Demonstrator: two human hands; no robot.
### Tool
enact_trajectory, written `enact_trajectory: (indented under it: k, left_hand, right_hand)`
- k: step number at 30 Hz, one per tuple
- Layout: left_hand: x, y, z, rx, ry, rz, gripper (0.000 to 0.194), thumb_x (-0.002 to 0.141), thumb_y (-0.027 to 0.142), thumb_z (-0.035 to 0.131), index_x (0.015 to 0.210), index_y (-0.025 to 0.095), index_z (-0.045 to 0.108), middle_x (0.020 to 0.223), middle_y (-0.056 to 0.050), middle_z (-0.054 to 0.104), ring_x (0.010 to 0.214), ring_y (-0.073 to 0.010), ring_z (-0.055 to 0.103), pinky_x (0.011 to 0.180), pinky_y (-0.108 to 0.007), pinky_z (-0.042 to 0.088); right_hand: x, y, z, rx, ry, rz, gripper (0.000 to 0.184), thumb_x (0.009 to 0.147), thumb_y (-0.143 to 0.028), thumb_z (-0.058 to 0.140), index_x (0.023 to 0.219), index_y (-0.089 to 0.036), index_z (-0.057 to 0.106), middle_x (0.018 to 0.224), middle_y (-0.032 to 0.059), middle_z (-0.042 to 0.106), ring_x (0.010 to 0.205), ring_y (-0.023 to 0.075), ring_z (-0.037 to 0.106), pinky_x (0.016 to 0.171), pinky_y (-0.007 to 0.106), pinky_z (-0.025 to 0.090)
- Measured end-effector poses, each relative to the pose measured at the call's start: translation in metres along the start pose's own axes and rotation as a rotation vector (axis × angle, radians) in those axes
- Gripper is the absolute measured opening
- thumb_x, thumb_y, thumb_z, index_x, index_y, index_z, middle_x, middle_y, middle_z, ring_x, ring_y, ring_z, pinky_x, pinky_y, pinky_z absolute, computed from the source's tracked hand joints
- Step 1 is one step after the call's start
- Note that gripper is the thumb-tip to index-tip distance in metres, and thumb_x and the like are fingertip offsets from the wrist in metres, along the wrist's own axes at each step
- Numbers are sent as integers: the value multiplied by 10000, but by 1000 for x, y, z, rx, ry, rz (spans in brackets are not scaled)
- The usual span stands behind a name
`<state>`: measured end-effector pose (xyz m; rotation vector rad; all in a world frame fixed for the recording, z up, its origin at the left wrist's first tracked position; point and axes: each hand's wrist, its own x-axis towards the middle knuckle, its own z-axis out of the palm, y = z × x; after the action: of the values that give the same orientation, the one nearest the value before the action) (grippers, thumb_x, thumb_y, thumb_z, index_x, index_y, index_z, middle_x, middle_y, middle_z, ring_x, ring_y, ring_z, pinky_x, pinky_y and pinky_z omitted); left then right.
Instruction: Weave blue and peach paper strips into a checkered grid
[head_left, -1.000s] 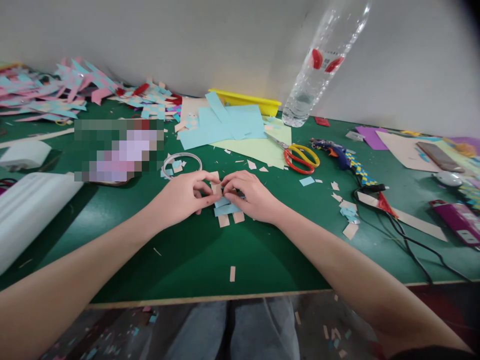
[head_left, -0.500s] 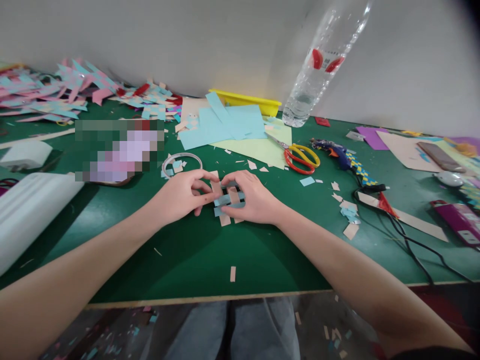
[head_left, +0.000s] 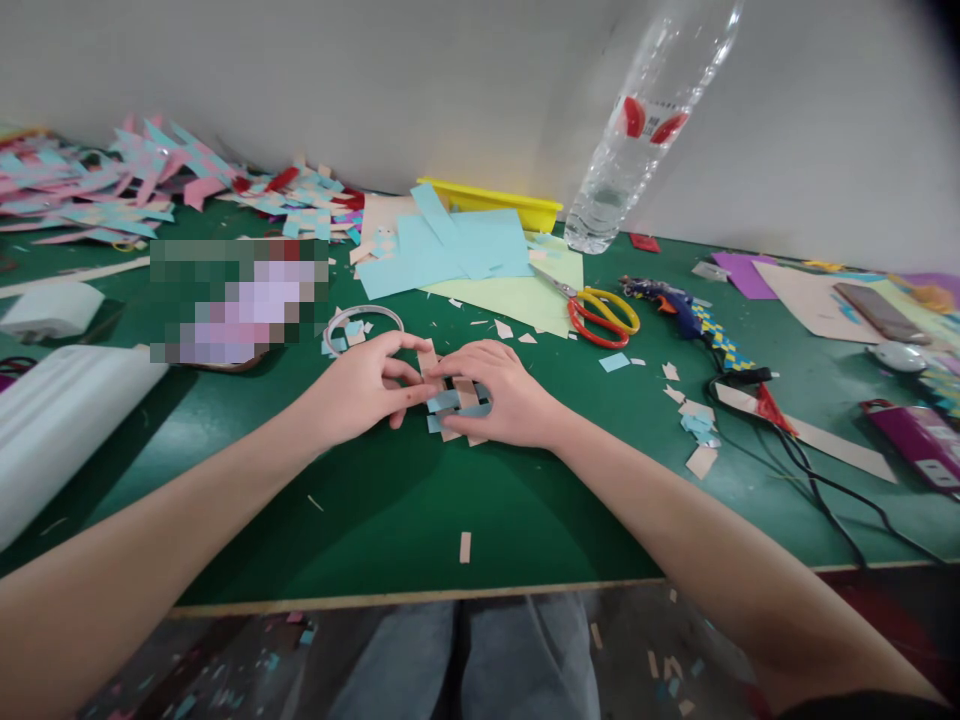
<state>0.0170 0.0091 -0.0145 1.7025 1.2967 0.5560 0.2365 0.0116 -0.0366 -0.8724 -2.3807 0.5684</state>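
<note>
Between my hands, small blue and beige paper strips cross over and under each other in a loose weave on the green tabletop. My left hand has its index finger and thumb closed at the left side of the weave, on an upright beige paper strip. From the right, my right hand curls over the weave and grips it, fingers at the far edge and thumb at the near edge. Its fingers hide part of the strips. A silver ring lies just beyond my left hand.
Scissors with red and yellow handles lie beyond my right hand. Blue paper sheets sit before a yellow tray. A water bottle stands behind. Black cables and paper scraps lie right, a phone left.
My right fingers have slid slightly left toward the upright beige strip. That strip has moved a little up and left, and its lower end shows less. My left hand has barely moved.
</note>
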Motion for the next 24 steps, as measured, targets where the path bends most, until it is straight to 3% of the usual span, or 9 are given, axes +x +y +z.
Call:
enact_trajectory:
  k: [24]
  left_hand:
    - [-5, 0, -4, 20, -41, 6, 636, 778, 538, 711, 1286, 238, 474, 834, -36, 730, 497, -168, 636, 559, -318, 511]
  right_hand:
    - [2, 5, 0, 59, 5, 48, 285, 748, -336, 771, 998, -250, 665, 969, 9, 710, 1105, 239, 585, 1049, 444, 342]
